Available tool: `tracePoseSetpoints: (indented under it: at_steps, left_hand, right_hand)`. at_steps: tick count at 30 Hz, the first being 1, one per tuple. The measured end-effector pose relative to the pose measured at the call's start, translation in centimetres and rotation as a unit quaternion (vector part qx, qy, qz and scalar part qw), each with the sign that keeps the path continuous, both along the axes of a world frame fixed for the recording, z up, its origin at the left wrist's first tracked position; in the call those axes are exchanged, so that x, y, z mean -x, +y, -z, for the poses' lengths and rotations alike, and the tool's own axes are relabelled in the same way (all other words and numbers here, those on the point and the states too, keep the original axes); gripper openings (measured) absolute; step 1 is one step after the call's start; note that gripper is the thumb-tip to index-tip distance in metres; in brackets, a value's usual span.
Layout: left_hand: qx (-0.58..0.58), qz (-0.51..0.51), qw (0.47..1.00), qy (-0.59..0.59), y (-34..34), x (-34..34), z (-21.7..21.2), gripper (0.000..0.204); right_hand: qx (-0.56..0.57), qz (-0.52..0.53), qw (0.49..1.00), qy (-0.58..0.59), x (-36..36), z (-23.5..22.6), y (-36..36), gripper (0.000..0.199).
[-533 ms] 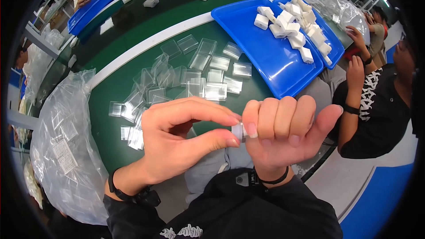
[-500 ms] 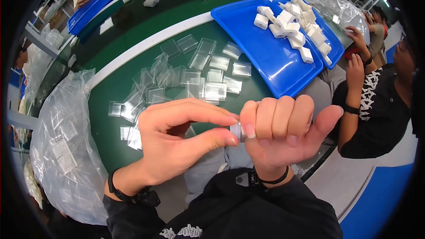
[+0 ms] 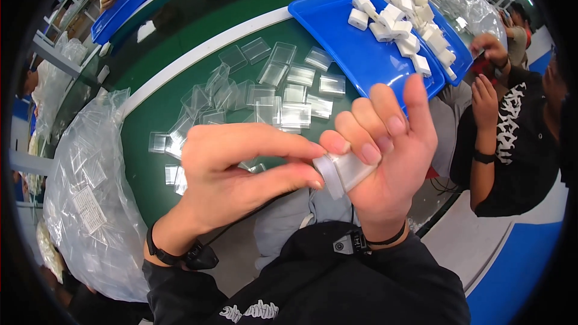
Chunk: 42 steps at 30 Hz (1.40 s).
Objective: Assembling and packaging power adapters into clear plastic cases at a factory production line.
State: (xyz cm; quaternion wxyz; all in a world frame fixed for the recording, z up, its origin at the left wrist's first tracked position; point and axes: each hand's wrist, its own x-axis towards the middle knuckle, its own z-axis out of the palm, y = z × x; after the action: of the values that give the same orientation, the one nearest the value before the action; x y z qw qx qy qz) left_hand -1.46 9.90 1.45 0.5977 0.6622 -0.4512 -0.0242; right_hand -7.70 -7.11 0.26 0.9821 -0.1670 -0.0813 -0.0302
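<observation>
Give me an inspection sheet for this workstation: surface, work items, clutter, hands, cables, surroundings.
Surface: green table with a white stripe running across it.
Work items: small white block held between both hands; more white blocks heaped on a blue tray.
Clutter: many small clear bags scattered flat on the green; a big clear plastic sack at the left edge.
Hands: left hand pinches the block's end with thumb and forefinger; right hand cradles it, fingers raised.
Cables: a thin dark cord runs from the left wrist toward the body.
Surroundings: a seated person in a black shirt at right; another blue tray far left with someone's hands at it.
</observation>
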Motion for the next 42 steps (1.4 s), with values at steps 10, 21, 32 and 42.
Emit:
tracePoseSetpoints:
  at_steps: [10, 21, 32, 42]
  left_hand:
    - [0.096, 0.055, 0.957, -0.267, -0.3, -0.9, 0.9, 0.02]
    - [0.125, 0.065, 0.963, -0.228, 0.4, -0.5, 1.3, 0.022]
    - [0.108, 0.042, 0.985, -0.125, 0.1, -0.1, 1.5, 0.023]
    - [0.145, 0.103, 0.979, -0.102, -0.2, -0.3, 1.9, 0.028]
  right_hand:
    - [0.036, 0.01, 0.998, 0.047, 0.8, -1.7, 0.7, 0.054]
    - [0.138, 0.099, 0.982, 0.085, 1.4, -3.1, 2.1, 0.056]
    - [0.169, 0.045, 0.983, 0.057, 1.1, -2.4, 1.3, 0.057]
    - [0.021, -0.006, 0.982, -0.19, 0.5, 0.5, 0.8, 0.068]
